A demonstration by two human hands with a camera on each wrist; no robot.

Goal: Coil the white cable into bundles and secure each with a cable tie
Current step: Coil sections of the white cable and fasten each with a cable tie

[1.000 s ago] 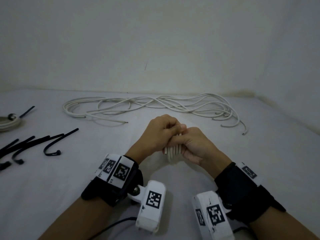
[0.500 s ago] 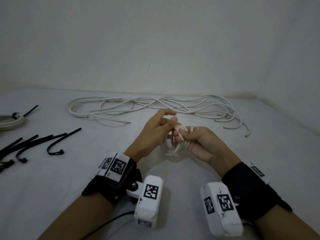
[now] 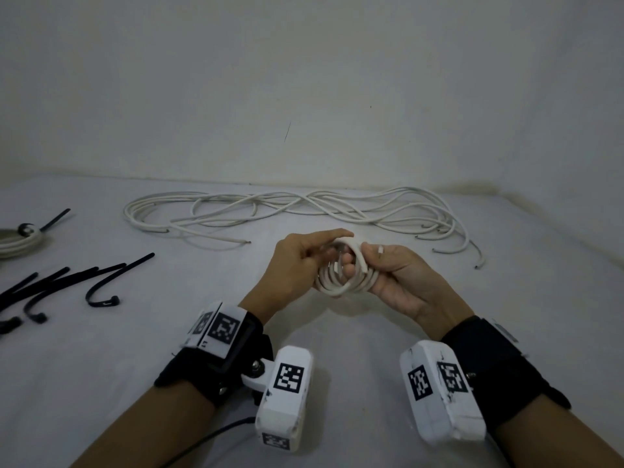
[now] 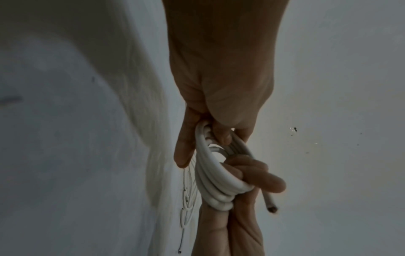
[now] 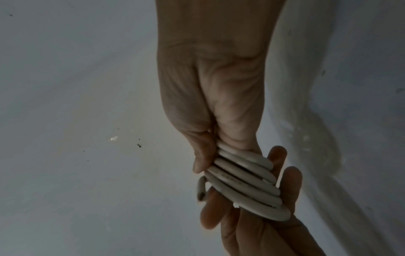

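A small coil of white cable (image 3: pixel 341 282) hangs between both hands above the table's middle. My left hand (image 3: pixel 332 251) pinches its upper left side with thumb and fingers. My right hand (image 3: pixel 361 261), palm turned up, grips the right side, with fingers through the loops. In the left wrist view the coil (image 4: pixel 217 176) shows several turns, and a cut cable end (image 4: pixel 270 206) sticks out past the right hand's fingers. In the right wrist view the coil (image 5: pixel 245 183) lies across the left hand's fingers (image 5: pixel 289 181). Black cable ties (image 3: pixel 101 282) lie on the table to the left, apart from both hands.
A loose pile of long white cables (image 3: pixel 304 211) spreads along the back of the white table (image 3: pixel 101 366) near the wall. A tied cable bundle (image 3: pixel 17 241) sits at the far left edge. A dark cord (image 3: pixel 216 434) runs from the left wrist camera.
The hands were clasped tightly over the cable; they have parted, the right palm has turned up, and the coil now shows as round loops between them.
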